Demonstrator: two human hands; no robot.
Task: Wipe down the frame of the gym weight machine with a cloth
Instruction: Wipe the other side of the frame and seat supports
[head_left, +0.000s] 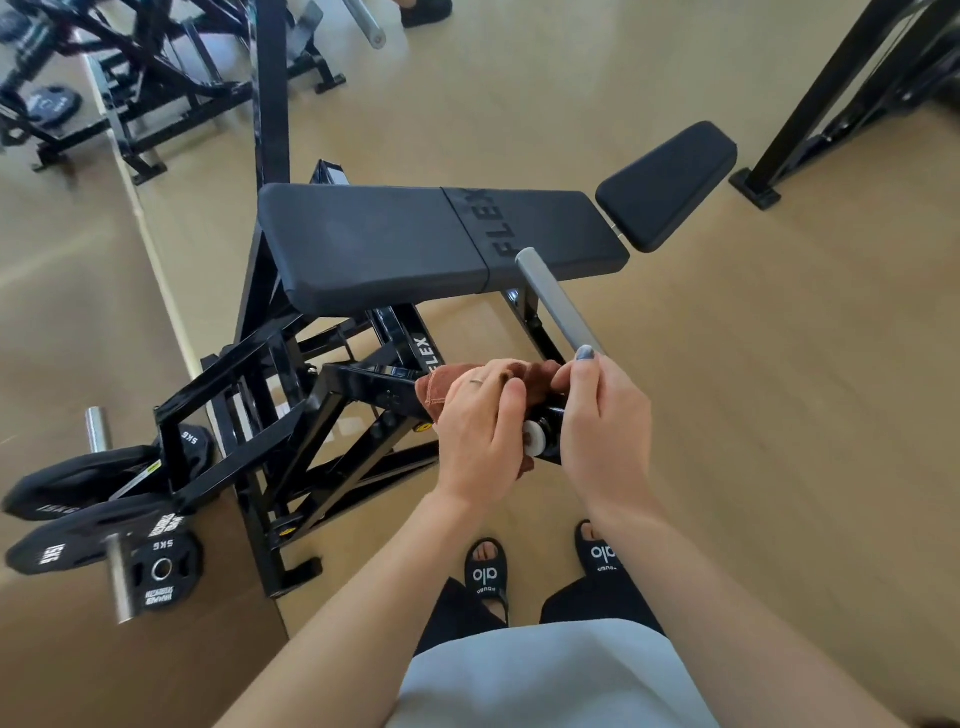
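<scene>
- At the near end of the black frame (363, 382), just below the padded bench (415, 244), both hands met around one arm of the machine, close to the person's body, which let the work be watched from straight above.
- The brown cloth (441, 387) lay draped over the top of that arm, bunched between the two hands, so that it covered the metal being rubbed.
- The left hand (480, 431) pressed down on the cloth with its fingers curled over it and the thumb drawn in, a grip that seemed meant to keep the fabric wrapped tight on the bar.
- The right hand (597, 415) held the far edge of the cloth with its fingers bent and its thumb up against the base of the grey steel peg (558, 306); it probably steadied the cloth near the joint.
- A white roller (535, 439) showed between the wrists, uncovered.
- Weight plates (98, 519) hung on the low pegs at the left, well apart from the hands.
- Most of the frame, the lower struts and feet included, looked unreached, so the wiping was likely far from finished.
</scene>
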